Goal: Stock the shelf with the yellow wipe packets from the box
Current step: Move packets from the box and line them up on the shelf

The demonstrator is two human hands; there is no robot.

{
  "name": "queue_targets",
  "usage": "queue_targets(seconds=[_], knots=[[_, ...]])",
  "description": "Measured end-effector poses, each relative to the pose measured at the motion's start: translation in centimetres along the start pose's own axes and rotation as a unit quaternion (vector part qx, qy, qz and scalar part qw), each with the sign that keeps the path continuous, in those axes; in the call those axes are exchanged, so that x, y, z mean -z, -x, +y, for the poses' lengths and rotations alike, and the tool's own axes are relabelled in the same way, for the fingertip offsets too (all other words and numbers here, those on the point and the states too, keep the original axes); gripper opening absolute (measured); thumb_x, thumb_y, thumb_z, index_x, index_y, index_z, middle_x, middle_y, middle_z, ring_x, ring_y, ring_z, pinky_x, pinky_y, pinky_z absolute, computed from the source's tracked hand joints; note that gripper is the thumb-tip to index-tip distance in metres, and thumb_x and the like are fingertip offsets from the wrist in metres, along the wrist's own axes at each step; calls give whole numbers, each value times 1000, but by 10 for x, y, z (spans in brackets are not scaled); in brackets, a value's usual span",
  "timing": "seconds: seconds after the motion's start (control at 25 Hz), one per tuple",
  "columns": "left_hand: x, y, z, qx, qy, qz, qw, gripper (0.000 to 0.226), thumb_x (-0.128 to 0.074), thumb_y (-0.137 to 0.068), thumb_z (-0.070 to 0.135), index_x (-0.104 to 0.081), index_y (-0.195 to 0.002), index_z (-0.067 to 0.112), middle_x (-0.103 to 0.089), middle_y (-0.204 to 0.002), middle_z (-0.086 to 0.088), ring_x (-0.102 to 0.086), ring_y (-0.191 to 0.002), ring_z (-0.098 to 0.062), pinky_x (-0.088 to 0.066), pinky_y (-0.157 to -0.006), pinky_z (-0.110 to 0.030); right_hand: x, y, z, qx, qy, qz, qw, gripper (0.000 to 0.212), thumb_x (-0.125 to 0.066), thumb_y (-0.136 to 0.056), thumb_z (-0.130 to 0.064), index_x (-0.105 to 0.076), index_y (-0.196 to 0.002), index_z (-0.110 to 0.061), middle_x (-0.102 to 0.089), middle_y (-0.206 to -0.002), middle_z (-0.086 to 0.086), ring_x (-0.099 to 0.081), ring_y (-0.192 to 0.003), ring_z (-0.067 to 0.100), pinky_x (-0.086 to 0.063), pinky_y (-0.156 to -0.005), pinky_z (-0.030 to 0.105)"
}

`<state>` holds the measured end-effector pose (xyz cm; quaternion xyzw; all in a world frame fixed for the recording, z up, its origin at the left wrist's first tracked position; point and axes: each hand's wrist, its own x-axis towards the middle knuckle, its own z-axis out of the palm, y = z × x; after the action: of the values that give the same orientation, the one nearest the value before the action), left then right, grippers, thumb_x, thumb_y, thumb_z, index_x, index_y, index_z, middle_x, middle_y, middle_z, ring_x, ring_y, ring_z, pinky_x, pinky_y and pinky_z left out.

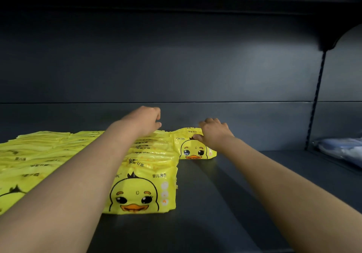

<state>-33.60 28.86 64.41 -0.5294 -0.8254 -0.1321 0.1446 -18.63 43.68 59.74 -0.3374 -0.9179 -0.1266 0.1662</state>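
Placement step, seemingly: pinches a glossy yellow packet (195, 151) with a cartoon duck face by its top edge in the right hand (213, 133), upright, far back on the dark shelf (235, 184), just beside the stocked rows (152, 155). Curls the left hand (143, 119) above those rows, grasp impossible to tell. Calls next for squaring up and letting go.

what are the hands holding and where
The right hand pinches the far duck packet by its top edge, thumb on the front. The left hand curls over the back of the packet row; a grip there cannot be told.
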Motion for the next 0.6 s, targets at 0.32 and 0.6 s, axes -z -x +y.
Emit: queue_targets(seconds=[0.32, 0.6], knots=[[52, 109, 39, -12, -73, 30, 997, 21, -48, -93, 32, -55, -107, 18, -59, -111, -1, -54, -103, -21, -48, -86, -38, 77, 93, 8, 4, -4, -73, 997, 38, -47, -94, -39, -53, -119, -11, -56, -122, 7, -50, -116, 28, -39, -87, 37], [78, 243, 81, 4, -50, 11, 999, 30, -49, -92, 38, -53, -115, 19, -56, -118, -3, -51, -111, -23, -43, -90, -35, 117, 227, 14, 31, -77, -71, 994, 43, -52, -92, -35, -53, -123, -6, -56, -125, 13, -51, -116, 31, -45, -96, 39]])
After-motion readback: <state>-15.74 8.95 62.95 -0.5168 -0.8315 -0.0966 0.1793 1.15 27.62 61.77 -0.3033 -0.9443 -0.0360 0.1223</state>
